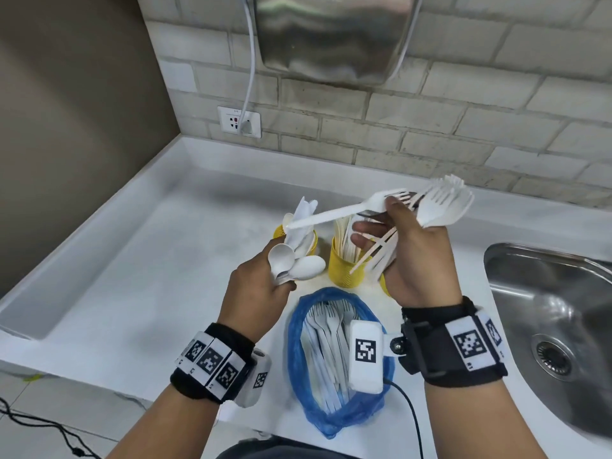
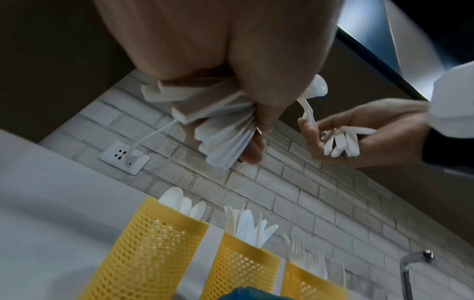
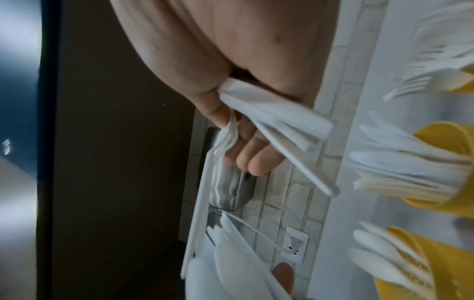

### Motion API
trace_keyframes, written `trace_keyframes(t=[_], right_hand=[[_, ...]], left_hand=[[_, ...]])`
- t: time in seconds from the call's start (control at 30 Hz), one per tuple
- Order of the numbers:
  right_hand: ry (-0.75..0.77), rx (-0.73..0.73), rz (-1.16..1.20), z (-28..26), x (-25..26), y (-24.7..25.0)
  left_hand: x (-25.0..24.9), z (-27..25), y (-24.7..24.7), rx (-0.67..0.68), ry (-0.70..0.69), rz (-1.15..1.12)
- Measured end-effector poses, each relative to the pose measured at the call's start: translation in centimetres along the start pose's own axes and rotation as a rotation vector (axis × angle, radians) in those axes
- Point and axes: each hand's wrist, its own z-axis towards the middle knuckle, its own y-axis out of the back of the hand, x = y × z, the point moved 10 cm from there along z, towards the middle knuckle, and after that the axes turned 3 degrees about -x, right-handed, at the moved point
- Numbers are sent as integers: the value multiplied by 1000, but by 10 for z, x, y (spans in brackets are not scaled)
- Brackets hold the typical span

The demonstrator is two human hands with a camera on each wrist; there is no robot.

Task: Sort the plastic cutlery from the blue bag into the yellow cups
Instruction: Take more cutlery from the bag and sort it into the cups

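Observation:
My left hand point(image 1: 258, 289) grips a bundle of white plastic spoons point(image 1: 294, 266) by their handles point(image 2: 218, 125), bowls up, just left of the blue bag point(image 1: 337, 389). My right hand point(image 1: 417, 256) holds a fan of white forks point(image 1: 440, 207) and pinches one more fork point(image 1: 344, 214) that points left over the cups. Three yellow mesh cups stand behind the bag, holding spoons point(image 2: 153, 253), knives point(image 2: 241, 270) and forks point(image 2: 307, 284). In the head view the left cup point(image 1: 309, 246) and middle cup point(image 1: 344, 273) show; my right hand mostly hides the third. The bag lies open with several pieces inside.
A steel sink point(image 1: 556, 319) is sunk into the white counter point(image 1: 149, 260) at the right. A wall socket point(image 1: 239, 121) with a white cable sits on the brick wall, under a metal hand dryer point(image 1: 331, 38). A black cable point(image 1: 410, 415) trails from my right wrist.

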Motion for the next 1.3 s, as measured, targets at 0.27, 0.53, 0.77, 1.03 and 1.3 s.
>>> trace_keyframes(t=[0.27,0.53,0.77,1.03,1.3], right_hand=[[-325,-20,495,3,-24,6],[-437,49,502,3,-43,1],[-318,57,455,4,-46,-8],[250,-27,27,-15,5,-17],[476,168,-239,-38,4,-40]], left_hand=[[-16,-6,-10,165,125,-551],[-24,-6,-11,193,180,-824],[-25,-10,-19,244,285,-964],[-28,-19,-33,299,428,-1032],[-25,-23,-49,359,593,-1208]])
